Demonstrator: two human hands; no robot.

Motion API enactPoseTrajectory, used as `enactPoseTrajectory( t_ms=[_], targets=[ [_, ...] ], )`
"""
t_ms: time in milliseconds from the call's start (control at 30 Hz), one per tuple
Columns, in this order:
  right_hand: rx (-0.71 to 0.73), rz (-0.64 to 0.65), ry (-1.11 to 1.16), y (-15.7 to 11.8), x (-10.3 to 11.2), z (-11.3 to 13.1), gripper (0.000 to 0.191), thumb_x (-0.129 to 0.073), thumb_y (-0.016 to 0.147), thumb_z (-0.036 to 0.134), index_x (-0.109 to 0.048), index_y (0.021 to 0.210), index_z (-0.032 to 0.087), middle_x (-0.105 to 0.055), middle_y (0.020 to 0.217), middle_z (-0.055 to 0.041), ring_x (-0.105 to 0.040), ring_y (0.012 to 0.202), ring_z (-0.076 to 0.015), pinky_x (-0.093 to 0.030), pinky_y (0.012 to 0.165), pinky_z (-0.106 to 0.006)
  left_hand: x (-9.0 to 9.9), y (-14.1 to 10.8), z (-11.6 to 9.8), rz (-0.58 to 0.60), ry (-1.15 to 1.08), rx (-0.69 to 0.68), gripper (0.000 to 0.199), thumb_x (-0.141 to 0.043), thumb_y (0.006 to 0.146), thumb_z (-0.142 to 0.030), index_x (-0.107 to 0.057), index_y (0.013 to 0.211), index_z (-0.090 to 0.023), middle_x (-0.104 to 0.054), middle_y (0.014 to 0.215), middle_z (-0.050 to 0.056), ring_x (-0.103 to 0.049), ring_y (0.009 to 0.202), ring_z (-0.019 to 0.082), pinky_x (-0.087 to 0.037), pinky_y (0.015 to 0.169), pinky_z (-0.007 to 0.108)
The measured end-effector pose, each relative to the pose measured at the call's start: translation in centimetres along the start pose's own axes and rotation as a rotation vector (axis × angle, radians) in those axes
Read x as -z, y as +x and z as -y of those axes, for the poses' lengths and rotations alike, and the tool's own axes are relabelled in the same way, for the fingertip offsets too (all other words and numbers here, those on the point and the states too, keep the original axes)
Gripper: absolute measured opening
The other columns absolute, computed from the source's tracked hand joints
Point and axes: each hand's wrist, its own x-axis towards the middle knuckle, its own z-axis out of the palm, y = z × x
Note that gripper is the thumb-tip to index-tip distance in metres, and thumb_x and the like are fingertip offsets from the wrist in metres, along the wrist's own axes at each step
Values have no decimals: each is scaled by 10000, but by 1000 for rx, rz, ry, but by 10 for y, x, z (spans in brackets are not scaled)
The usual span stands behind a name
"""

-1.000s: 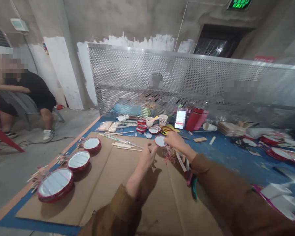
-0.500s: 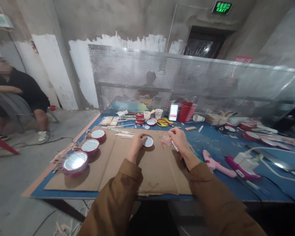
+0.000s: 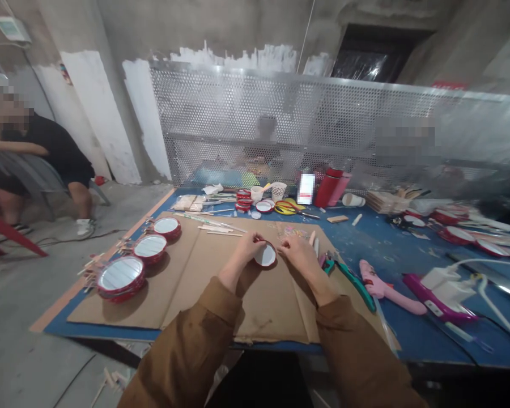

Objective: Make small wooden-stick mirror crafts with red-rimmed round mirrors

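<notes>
Between finger and thumb, my left hand [image 3: 251,249] grips a small round disc [image 3: 266,255] with a white face and a red rim, above the cardboard sheet [image 3: 195,272]. Just right of the disc is my right hand [image 3: 295,249], its fingertips pinched together near the rim; whatever they hold is too small to make out. Beyond it lie colourful small bands [image 3: 295,232]. At the left of the cardboard stand stacks of larger red-rimmed discs [image 3: 121,275] with sticks poking out.
Green-handled pliers [image 3: 357,283], a pink glue gun [image 3: 389,292] and a purple power strip [image 3: 436,300] lie at the right. Behind are yellow scissors [image 3: 287,207], a phone [image 3: 306,188], a red bottle [image 3: 328,187] and a perforated metal screen [image 3: 221,119]. A person [image 3: 59,141] sits at far left.
My right hand has moved left, close to the disc. My left hand and its disc have shifted slightly right and nearer. The camera view has turned a little, uncovering the pliers.
</notes>
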Motion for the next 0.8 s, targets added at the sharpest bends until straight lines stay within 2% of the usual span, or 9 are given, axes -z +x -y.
enactPoseTrajectory(
  t_ms=[67,167,267,367,433,533,633,800],
  targets=[
    [17,14,-10,1,-3,3,202,-562,861,257,-716,750,187,-731,880,-98,-646,917,-242,-372,926,-377,-2,0,1,22,-27,15,59,-664,697,-124,-618,728,-143,-561,609,-20,-522,582,109,-400,591,226],
    [43,16,-21,3,-7,7,212,-523,863,196,-721,800,154,-725,917,-145,-648,910,-256,-410,771,-324,-3,1,3,45,-101,31,70,-676,705,-130,-620,747,-141,-562,597,-28,-515,544,97,-387,553,213],
    [-7,-43,143,6,-8,7,256,-469,869,178,-720,834,146,-725,905,-143,-646,900,-245,-408,781,-322,-2,2,5,72,-157,22,84,-689,706,-116,-620,748,-139,-573,584,-30,-509,512,85,-363,511,195],
    [-59,-62,527,9,-9,6,291,-469,875,309,-721,867,166,-729,818,-91,-648,812,-212,-420,795,-312,0,4,7,126,-255,32,136,-706,704,-108,-629,814,-130,-605,590,-22,-536,511,86,-375,505,189],
    [-44,-46,698,11,-11,6,319,-498,846,402,-727,865,181,-728,782,-66,-643,772,-205,-423,800,-317,0,5,7,167,-353,44,246,-731,685,-105,-634,911,-125,-636,612,-13,-566,526,92,-404,524,194],
    [-45,-29,758,11,-16,6,329,-533,803,463,-729,826,200,-722,747,-43,-634,741,-201,-420,784,-322,0,5,6,218,-444,38,352,-773,641,-107,-646,969,-113,-667,643,4,-590,545,99,-431,549,204],
    [-41,2,825,11,-22,4,324,-549,788,471,-713,819,193,-714,734,-36,-622,691,-183,-421,709,-293,1,4,6,232,-448,21,258,-771,636,-117,-670,873,-97,-682,665,27,-587,551,99,-440,565,211],
    [-39,54,829,8,-20,6,287,-533,793,434,-670,751,186,-677,663,-20,-583,600,-152,-407,616,-261,2,-1,6,151,-305,19,120,-726,681,-149,-660,772,-108,-651,633,17,-557,539,97,-403,522,204]
  ],
)
